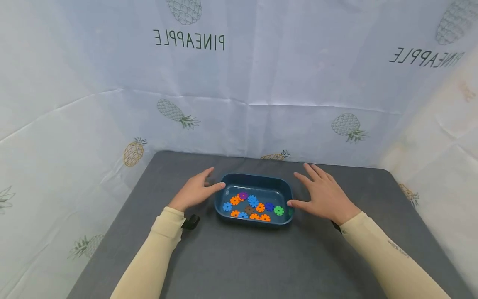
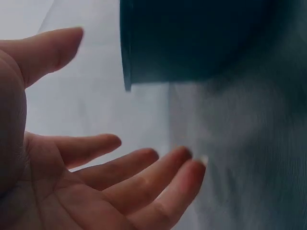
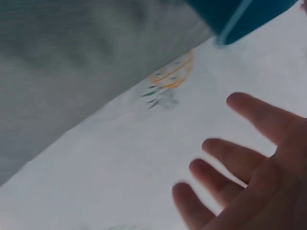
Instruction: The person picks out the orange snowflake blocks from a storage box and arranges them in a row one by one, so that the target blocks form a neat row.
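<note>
A dark blue rectangular tray (image 1: 257, 179) stands on the grey table, holding several notched plastic discs. Among them are orange discs (image 1: 260, 207), light blue discs (image 1: 227, 206), a purple disc (image 1: 243, 195), a brown disc (image 1: 249, 210), a dark blue disc (image 1: 269, 207) and a green disc (image 1: 279, 210). At the tray's left side is my left hand (image 1: 194, 191), fingers spread and holding nothing. In the left wrist view its fingers are apart from the tray wall (image 2: 182, 43). My right hand (image 1: 323, 197) hovers by the right side, fingers spread, thumb near the rim; it holds nothing.
The grey table (image 1: 239, 261) reaches back to a white cloth (image 1: 298, 83) printed with pineapples, which hangs behind and along both sides. A black strap piece (image 1: 191, 222) shows at the left wrist.
</note>
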The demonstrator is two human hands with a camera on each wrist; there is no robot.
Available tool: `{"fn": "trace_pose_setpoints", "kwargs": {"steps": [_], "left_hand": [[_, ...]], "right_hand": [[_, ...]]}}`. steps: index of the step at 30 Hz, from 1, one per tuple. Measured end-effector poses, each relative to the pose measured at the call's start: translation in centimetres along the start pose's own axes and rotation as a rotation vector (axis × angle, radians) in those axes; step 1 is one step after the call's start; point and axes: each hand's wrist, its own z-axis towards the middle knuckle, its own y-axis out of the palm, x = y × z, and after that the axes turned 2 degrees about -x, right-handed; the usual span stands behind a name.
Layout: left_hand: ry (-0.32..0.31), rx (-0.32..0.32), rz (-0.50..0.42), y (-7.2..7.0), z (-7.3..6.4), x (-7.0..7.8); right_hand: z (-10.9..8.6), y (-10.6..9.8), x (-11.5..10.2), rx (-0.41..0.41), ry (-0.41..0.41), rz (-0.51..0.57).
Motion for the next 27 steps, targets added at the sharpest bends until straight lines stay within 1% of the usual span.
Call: {"fn": "trace_pose_setpoints", "kwargs": {"steps": [3,6,9,13,16,22,24,27], "left_hand": [[-0.027,-0.02,-0.058,0.6,1.0,0.0],[-0.043,-0.022,-0.106,1.1,1.7,-0.3],[-0.047,-0.031,-0.178,1.5,2.1,-0.6],[-0.054,-0.036,-0.294,1.9,2.3,-0.6],[-0.056,-0.029,-0.338,2.2,2.4,-0.7],[-0.046,-0.04,-0.393,2.4,2.4,-1.0],[-0.046,-0.046,-0.415,2.3,2.4,-1.0],[-0.056,-0.049,-0.436,2.2,2.4,-1.1]], "right_hand": [[1.9,-0.6,-1.4,-0.042,-0.092,0.006],[3.7,-0.8,-2.9,-0.106,-0.16,0.024],[5.2,-0.8,-4.4,-0.18,-0.203,0.022],[6.8,-0.5,-6.2,-0.241,-0.261,-0.005],[7.4,-0.2,-7.1,-0.244,-0.291,-0.036],[7.7,-0.6,-8.3,-0.17,-0.283,-0.052],[7.9,-0.6,-8.7,-0.177,-0.283,-0.054],[8.3,-0.5,-9.2,-0.221,-0.29,-0.065]]}}
